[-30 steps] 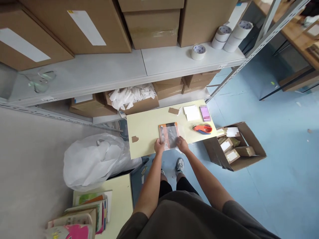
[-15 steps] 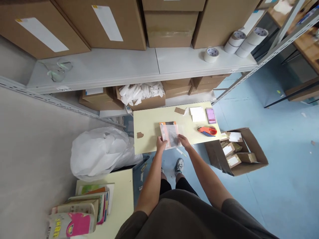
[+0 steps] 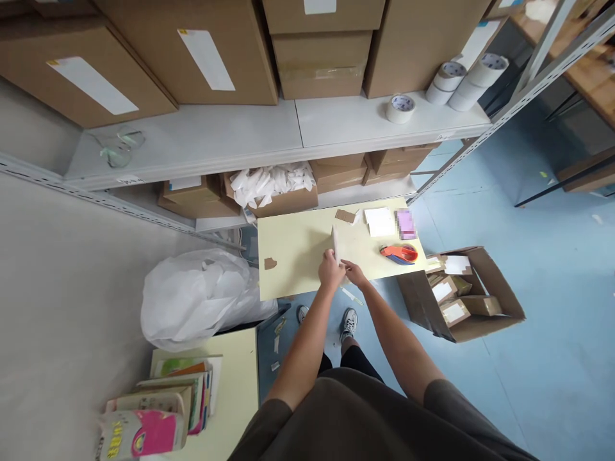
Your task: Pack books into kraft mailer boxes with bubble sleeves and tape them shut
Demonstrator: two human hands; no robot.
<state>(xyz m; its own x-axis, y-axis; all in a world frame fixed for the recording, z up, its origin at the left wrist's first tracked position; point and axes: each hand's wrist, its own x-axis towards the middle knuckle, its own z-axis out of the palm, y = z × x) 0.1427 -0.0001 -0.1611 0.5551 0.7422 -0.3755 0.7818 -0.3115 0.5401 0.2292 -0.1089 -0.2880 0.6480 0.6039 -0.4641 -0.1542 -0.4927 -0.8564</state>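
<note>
A thin book in a clear plastic sleeve [image 3: 335, 243] stands on its edge on the pale yellow table [image 3: 293, 250], so I see only its narrow side. My left hand [image 3: 330, 270] grips its near end. My right hand [image 3: 354, 273] touches the same end from the right, fingers curled against it. An orange and blue tape dispenser [image 3: 400, 253] lies on the table to the right of my hands.
White cards [image 3: 380, 221], a pink pad [image 3: 406, 223] and cardboard scraps [image 3: 270, 262] lie on the table. An open box of small parcels [image 3: 461, 294] sits on the floor right, a white plastic bag [image 3: 196, 294] left. Shelves [image 3: 288, 134] with cartons and tape rolls [image 3: 400, 107] stand behind. Books [image 3: 158, 410] are stacked on a near table.
The sleeved book lay flat on the table under both hands. My left hand has lifted its left side, so it now stands on edge. My left hand moved right.
</note>
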